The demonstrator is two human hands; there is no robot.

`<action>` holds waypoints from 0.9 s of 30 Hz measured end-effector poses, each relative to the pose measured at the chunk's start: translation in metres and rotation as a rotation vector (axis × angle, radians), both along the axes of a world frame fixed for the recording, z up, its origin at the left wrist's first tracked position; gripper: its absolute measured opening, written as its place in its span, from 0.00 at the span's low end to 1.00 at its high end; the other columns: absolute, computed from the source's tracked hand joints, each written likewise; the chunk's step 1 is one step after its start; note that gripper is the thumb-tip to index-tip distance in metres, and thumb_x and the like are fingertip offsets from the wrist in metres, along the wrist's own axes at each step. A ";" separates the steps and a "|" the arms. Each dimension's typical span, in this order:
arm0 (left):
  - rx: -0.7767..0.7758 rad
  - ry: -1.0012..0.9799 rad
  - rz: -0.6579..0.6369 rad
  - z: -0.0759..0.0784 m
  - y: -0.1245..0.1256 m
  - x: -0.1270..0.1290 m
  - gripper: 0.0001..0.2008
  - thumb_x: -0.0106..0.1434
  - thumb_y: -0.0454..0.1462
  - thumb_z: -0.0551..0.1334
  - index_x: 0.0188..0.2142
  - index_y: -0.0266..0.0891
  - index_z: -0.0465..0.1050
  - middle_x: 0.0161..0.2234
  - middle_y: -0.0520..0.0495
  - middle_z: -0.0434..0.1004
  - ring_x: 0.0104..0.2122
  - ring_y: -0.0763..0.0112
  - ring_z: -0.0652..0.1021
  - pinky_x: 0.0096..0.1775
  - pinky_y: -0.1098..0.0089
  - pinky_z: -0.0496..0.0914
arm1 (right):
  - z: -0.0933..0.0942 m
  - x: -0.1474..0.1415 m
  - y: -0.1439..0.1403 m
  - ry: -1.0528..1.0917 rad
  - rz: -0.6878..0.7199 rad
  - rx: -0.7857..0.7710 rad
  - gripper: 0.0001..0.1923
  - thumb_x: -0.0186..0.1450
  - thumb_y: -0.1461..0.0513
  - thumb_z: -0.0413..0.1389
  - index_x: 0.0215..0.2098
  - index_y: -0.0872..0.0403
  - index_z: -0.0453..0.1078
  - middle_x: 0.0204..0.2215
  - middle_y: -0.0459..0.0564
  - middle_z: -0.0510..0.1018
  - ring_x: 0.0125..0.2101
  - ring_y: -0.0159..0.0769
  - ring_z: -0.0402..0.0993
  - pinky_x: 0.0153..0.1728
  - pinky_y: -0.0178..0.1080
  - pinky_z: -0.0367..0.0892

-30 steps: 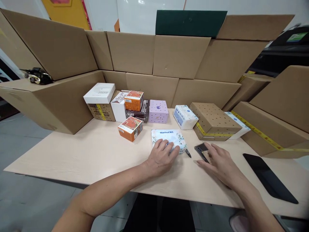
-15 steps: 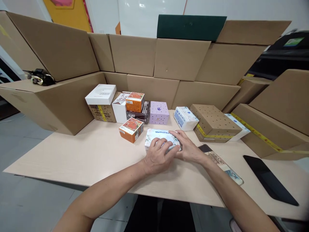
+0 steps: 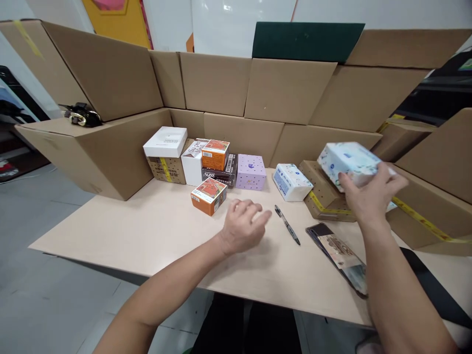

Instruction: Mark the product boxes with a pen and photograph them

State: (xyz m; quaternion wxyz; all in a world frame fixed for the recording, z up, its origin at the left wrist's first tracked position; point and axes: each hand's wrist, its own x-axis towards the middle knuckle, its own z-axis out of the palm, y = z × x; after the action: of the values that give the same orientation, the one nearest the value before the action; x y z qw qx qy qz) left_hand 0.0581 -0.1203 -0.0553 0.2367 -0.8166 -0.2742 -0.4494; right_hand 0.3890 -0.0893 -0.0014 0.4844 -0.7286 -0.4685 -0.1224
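My right hand [image 3: 370, 196] grips a white tissue pack with a floral print [image 3: 348, 162], held in the air over the perforated brown box [image 3: 321, 189] at the right. My left hand [image 3: 242, 227] hovers just above the table [image 3: 147, 231] with loosely curled fingers and nothing in it. A black pen [image 3: 287, 225] lies on the table just right of it. An orange box [image 3: 209, 195] stands to its upper left.
A row of small boxes stands at the back: white box [image 3: 165, 141] on a brown one, orange box [image 3: 216, 154], lilac box [image 3: 251, 172], blue-white tissue pack [image 3: 292, 182]. A printed card [image 3: 341, 253] lies at the right. Big cardboard cartons [image 3: 110, 88] wall the table.
My right hand took the floral tissue pack from the table's middle and lifted it up to the right. My left hand let go of it and stays over the table. The pen is uncovered.
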 end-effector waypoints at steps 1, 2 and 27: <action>-0.040 -0.002 0.111 0.004 0.005 -0.005 0.13 0.61 0.32 0.60 0.46 0.42 0.74 0.41 0.44 0.78 0.43 0.59 0.72 0.43 0.58 0.62 | -0.004 0.005 -0.001 0.032 0.005 -0.094 0.51 0.60 0.46 0.62 0.70 0.65 0.50 0.62 0.74 0.52 0.64 0.71 0.50 0.63 0.61 0.52; -0.095 -0.001 0.229 0.009 0.011 -0.010 0.13 0.62 0.33 0.61 0.46 0.41 0.74 0.42 0.42 0.77 0.44 0.57 0.72 0.43 0.57 0.62 | -0.007 0.007 -0.003 0.029 0.006 -0.151 0.50 0.62 0.45 0.60 0.71 0.65 0.49 0.63 0.76 0.50 0.65 0.74 0.49 0.63 0.63 0.50; -1.067 0.195 0.264 0.022 -0.003 0.001 0.53 0.56 0.60 0.64 0.72 0.42 0.43 0.54 0.33 0.67 0.53 0.42 0.72 0.51 0.51 0.69 | -0.066 -0.098 -0.030 -0.143 0.574 -0.881 0.26 0.70 0.63 0.47 0.65 0.60 0.61 0.44 0.62 0.79 0.45 0.48 0.76 0.44 0.41 0.63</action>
State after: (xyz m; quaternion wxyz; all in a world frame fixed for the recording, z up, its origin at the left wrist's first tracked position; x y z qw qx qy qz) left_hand 0.0595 -0.1230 -0.0337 -0.1311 -0.8197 -0.5404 -0.1375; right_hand 0.2910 -0.1198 -0.0671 0.1134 -0.6953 -0.6880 0.1741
